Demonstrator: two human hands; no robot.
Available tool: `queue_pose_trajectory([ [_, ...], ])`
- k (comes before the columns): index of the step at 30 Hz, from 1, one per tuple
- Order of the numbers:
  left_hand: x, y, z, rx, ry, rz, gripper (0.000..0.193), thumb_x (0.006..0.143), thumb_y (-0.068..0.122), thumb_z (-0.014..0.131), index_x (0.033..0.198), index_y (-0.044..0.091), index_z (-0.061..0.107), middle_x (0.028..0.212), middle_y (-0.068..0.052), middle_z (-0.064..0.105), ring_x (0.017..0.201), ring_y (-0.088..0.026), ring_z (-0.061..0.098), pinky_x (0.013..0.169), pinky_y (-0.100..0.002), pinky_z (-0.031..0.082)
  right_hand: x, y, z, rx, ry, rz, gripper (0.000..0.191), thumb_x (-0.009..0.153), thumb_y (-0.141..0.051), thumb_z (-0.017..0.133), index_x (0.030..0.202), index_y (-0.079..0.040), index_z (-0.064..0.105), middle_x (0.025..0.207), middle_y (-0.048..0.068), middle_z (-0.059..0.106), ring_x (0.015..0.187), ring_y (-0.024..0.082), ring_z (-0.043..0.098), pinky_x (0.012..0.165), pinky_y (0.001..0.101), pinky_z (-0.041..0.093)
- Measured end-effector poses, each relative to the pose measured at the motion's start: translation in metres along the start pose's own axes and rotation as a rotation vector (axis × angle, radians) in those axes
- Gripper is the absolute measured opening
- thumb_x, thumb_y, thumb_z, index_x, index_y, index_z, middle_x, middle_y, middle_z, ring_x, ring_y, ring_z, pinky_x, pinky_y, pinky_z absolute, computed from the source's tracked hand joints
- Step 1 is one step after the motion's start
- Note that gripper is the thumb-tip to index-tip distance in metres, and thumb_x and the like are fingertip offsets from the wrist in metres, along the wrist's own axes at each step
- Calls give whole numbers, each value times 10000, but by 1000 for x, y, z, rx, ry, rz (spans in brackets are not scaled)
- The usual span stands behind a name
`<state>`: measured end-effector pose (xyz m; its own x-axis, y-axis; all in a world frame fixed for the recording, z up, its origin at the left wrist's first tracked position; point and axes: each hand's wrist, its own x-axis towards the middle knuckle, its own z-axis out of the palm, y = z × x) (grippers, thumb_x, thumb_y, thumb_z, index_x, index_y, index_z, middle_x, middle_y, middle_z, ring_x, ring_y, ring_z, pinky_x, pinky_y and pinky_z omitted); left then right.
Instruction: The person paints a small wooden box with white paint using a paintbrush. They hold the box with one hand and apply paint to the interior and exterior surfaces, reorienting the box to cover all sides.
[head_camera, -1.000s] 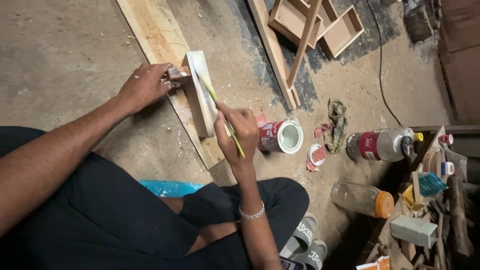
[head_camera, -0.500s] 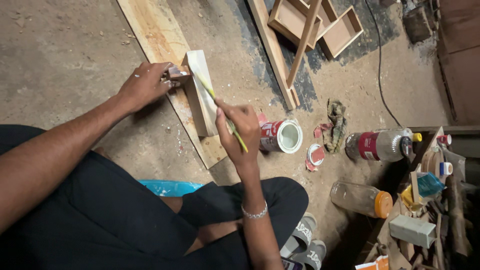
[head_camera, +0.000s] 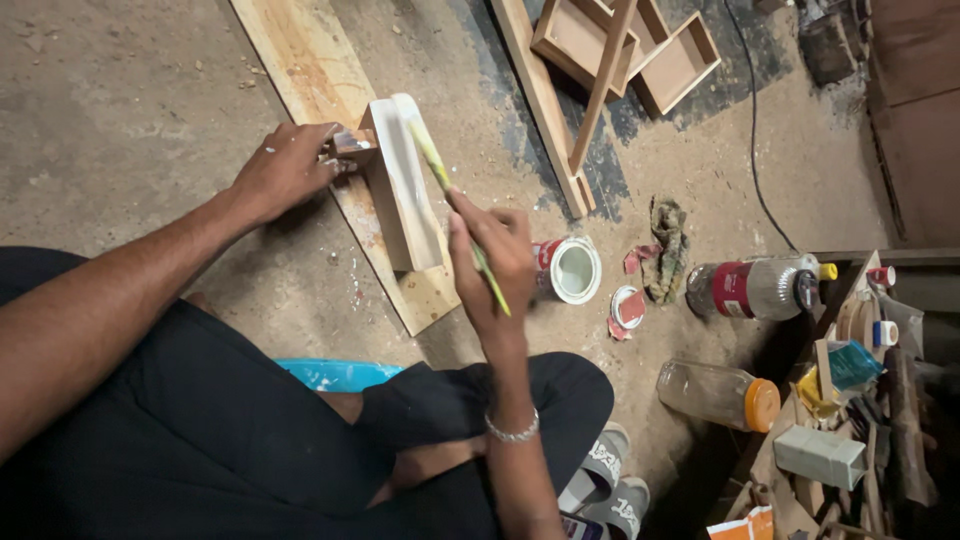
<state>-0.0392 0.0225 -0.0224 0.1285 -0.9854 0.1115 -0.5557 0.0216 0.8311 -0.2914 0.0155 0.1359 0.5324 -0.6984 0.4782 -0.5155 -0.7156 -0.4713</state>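
Note:
A pale, whitish-coated wooden piece (head_camera: 402, 185) stands on edge on a long plank (head_camera: 300, 60) that lies on the dirt floor. My left hand (head_camera: 283, 170) grips the small wooden block at its far left end and steadies it. My right hand (head_camera: 495, 265) holds a thin yellow-green paintbrush (head_camera: 455, 205), whose tip touches the top of the pale piece. An open small paint can (head_camera: 573, 268) with white paint sits just right of my right hand, its lid (head_camera: 627, 307) beside it.
Wooden frames and slats (head_camera: 610, 60) lie at the top. A rag (head_camera: 667, 245), a plastic bottle with red label (head_camera: 755, 287) and a jar with orange lid (head_camera: 718, 395) lie to the right. A cluttered shelf (head_camera: 850, 400) is at the right edge, sandals (head_camera: 600, 480) near my legs.
My right hand has slid the brush slightly along the pale piece; my left hand stays put.

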Motion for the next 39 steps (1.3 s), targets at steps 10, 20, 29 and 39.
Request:
queue_pose_trajectory([
  [10,0,-7,5,27,53,55,378,859,113,651,1218,-4,635,1034,-284,689,1018,-471,642,861,-522,503,-19,-1,-31,-50,-98,120,210,828,-33,741,1028,-71,791,846,77,753,784,216,657,721,340,528],
  [20,0,-2,1,27,35,42,326,854,122,666,1156,0,649,997,-272,693,983,-464,653,823,-525,506,-7,-6,-17,-15,-69,62,216,875,-21,741,1088,-43,772,878,101,740,790,237,656,725,342,526],
  [29,1,4,-1,18,-30,-70,267,886,131,649,1128,20,659,984,-261,705,984,-442,676,827,-523,518,-36,-22,-54,-65,-48,128,232,828,3,733,1048,-52,780,872,90,753,800,215,666,737,324,541],
  [39,-1,-10,6,35,13,-6,350,875,126,645,1214,40,656,1033,-268,694,1029,-461,638,874,-524,504,-41,-28,-37,-50,-101,79,236,773,1,750,999,-56,789,810,93,740,734,214,659,689,330,535],
])
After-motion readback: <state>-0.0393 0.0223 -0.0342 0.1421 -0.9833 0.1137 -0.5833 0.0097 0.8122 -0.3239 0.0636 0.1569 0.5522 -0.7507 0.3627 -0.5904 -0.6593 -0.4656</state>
